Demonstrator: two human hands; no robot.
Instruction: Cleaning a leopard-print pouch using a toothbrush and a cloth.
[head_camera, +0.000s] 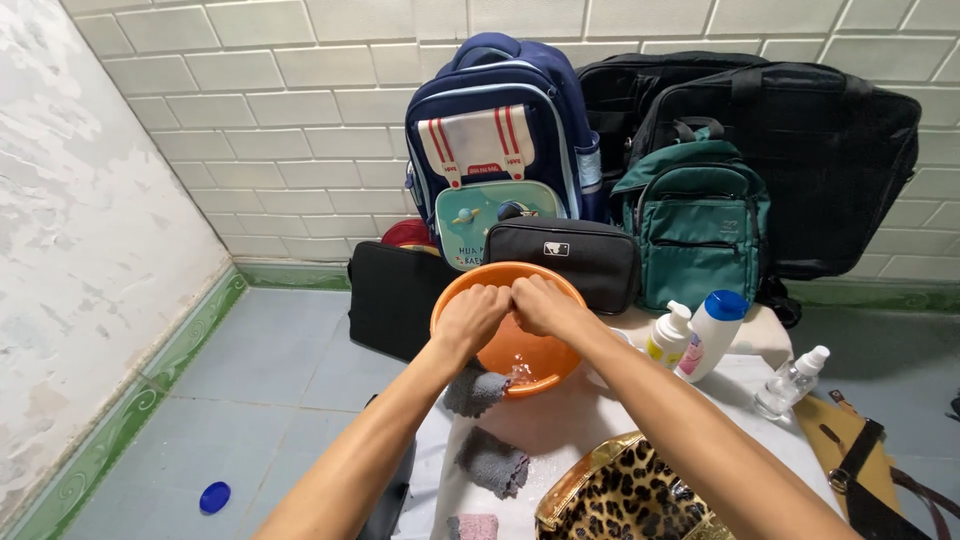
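My left hand and my right hand are clenched into fists. They press against each other over an orange plastic basin. Nothing shows between the fingers, so I cannot tell whether they hold anything. Drops of water fall below the fists into the basin. The basin stands on a white cloth-covered surface. A grey rag lies against the basin's near left side, just under my left wrist.
A second grey rag, a pink rag and a leopard-print pouch lie nearer me. White bottles and a clear spray bottle stand right. Backpacks, a black pouch and black bags line the tiled wall. A blue lid lies on the floor.
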